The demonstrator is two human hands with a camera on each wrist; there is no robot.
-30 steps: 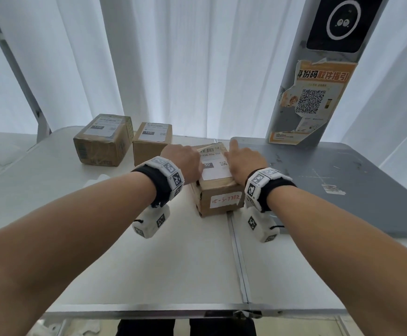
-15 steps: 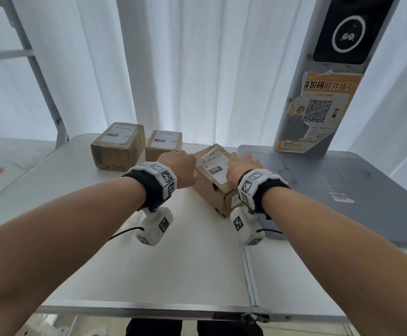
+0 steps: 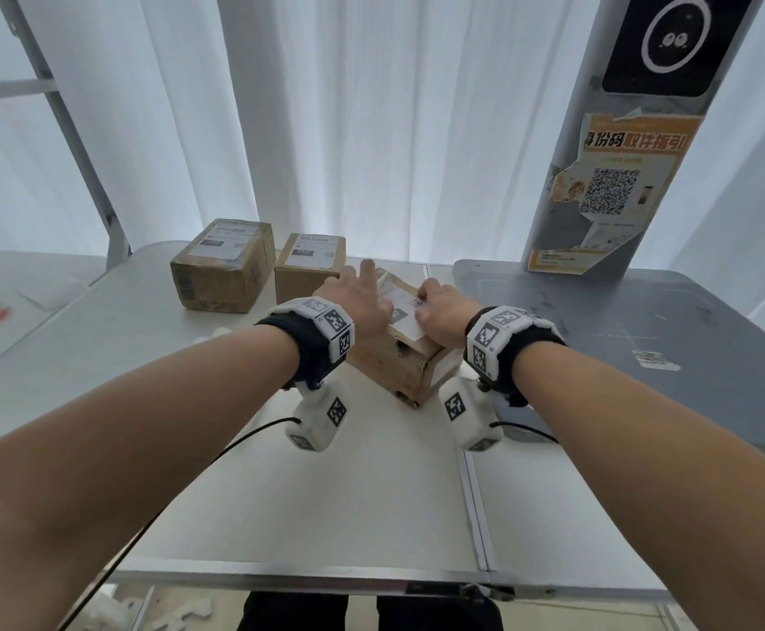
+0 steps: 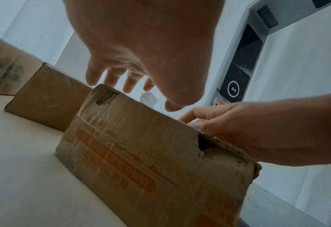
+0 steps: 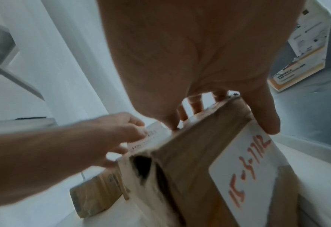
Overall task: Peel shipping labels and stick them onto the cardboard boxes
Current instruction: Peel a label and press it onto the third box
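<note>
A worn cardboard box (image 3: 408,371) sits on the white table (image 3: 326,494), one corner turned toward me. A white shipping label (image 3: 405,311) lies on its top. My left hand (image 3: 362,298) is over the label's left part with fingers straight and spread, its fingertips (image 5: 139,132) touching the label. My right hand (image 3: 444,307) grips the box from above, thumb on the top and fingers curled over the far edge. A white sticker with red handwriting (image 5: 244,169) is on the box's side. In the left wrist view the box (image 4: 141,153) shows orange print.
Two labelled cardboard boxes (image 3: 223,266) (image 3: 310,266) stand at the back left of the table. A grey platform (image 3: 622,334) with a grey post carrying an orange poster (image 3: 617,189) adjoins on the right. White curtains hang behind. A metal frame (image 3: 75,129) stands at the left.
The box has been turned so a corner faces me and slid toward the back. Both hands went with it, and my left fingers have straightened.
</note>
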